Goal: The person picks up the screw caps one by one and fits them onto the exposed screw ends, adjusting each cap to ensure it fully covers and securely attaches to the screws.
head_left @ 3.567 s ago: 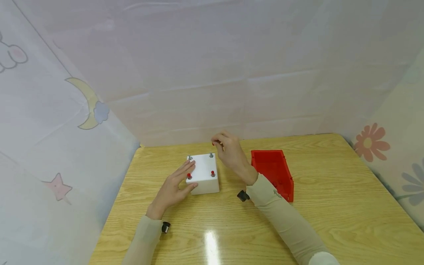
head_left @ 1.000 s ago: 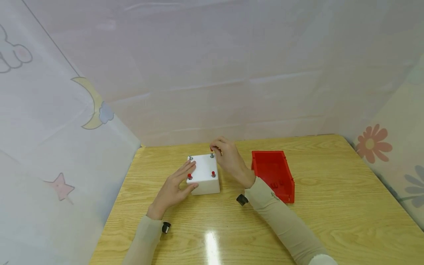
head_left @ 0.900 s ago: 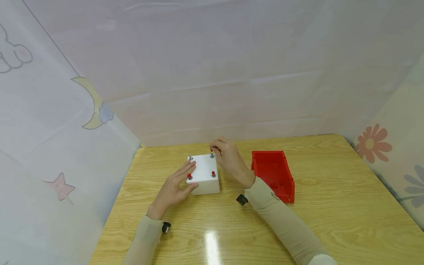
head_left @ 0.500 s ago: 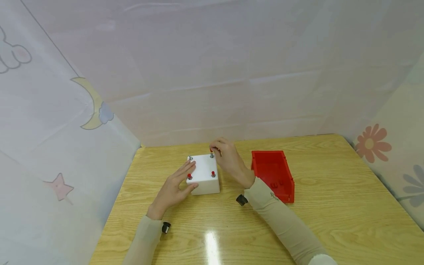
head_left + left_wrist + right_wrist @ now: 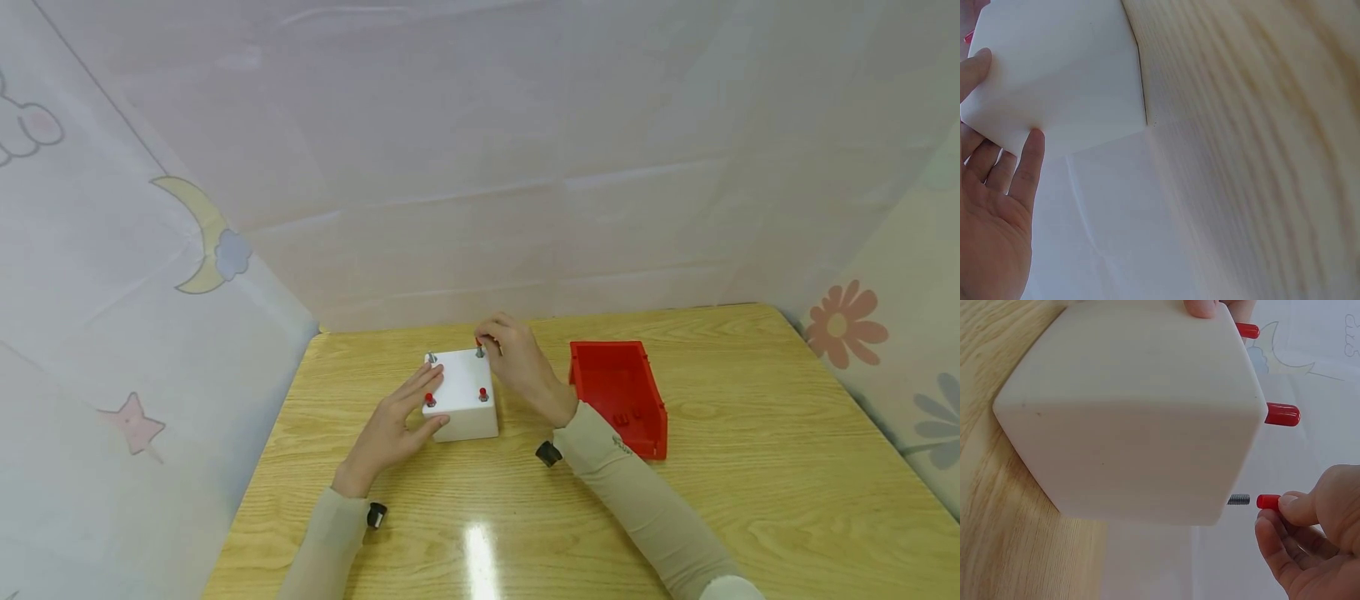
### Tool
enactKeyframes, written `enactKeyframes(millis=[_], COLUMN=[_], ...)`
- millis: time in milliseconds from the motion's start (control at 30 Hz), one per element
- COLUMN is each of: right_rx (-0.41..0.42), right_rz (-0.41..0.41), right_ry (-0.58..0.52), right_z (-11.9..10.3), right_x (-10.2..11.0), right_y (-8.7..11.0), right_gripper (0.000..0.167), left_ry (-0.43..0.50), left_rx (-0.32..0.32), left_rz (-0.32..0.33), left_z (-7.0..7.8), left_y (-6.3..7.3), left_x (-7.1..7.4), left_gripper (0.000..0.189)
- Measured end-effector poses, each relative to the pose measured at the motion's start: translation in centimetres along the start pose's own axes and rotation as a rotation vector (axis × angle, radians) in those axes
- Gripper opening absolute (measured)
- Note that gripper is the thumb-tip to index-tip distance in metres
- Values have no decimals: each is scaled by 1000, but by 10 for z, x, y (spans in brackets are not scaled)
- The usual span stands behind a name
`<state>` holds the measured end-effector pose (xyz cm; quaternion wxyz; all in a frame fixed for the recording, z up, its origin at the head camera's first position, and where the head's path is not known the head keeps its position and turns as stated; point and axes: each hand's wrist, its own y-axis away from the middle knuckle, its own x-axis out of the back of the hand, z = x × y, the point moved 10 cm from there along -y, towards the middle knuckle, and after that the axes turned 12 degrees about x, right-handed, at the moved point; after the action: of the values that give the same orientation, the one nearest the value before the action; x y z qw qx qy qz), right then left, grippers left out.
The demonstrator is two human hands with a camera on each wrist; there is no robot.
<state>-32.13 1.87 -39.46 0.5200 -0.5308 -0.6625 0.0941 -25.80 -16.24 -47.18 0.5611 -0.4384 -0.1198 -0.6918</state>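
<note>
A white block (image 5: 463, 379) sits on the table with threaded bolts standing at its top corners. Red caps cover the two near bolts, including the near-right cap (image 5: 1283, 414); the far-left bolt (image 5: 431, 357) is bare. My left hand (image 5: 390, 429) rests on the block's left side, fingers extended over the top and thumb against the near face. Thumb and fingertips of my right hand (image 5: 521, 358) pinch a small red cap (image 5: 1267, 501) at the far-right corner. In the right wrist view this cap lines up with the bare bolt (image 5: 1239, 499), a small gap between them.
To the right of the block stands an open red bin (image 5: 618, 396) with a few small red pieces inside; my right forearm passes over its near-left side. The wooden table (image 5: 750, 467) meets a pale printed backdrop (image 5: 450, 208) behind and at the sides.
Since the earliest frame my right hand has brought the red cap down and slightly left, close to the far-right bolt. During the last second it barely shifts. My left hand stays on the block.
</note>
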Motion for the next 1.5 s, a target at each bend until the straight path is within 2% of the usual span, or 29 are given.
enactKeyframes(millis=[167, 467, 867, 1133, 1500], right_rx=[-2, -7, -5, -23, -31], right_rz=[-6, -19, -21, -39, -47], right_ry=[-1, 7, 9, 5, -10], right_z=[2, 4, 5, 7, 6], right_x=[-1, -5, -7, -9, -10], right_y=[0, 1, 3, 3, 4], right_gripper=[11, 10, 10, 11, 11], left_ry=[-2, 4, -7, -6, 0], left_rx=[-10, 27, -17, 15, 0], left_rz=[10, -19, 17, 0, 9], left_z=[2, 0, 3, 1, 4], left_y=[0, -1, 0, 0, 1], left_x=[1, 0, 2, 1, 3], left_gripper=[69, 68, 70, 70, 69])
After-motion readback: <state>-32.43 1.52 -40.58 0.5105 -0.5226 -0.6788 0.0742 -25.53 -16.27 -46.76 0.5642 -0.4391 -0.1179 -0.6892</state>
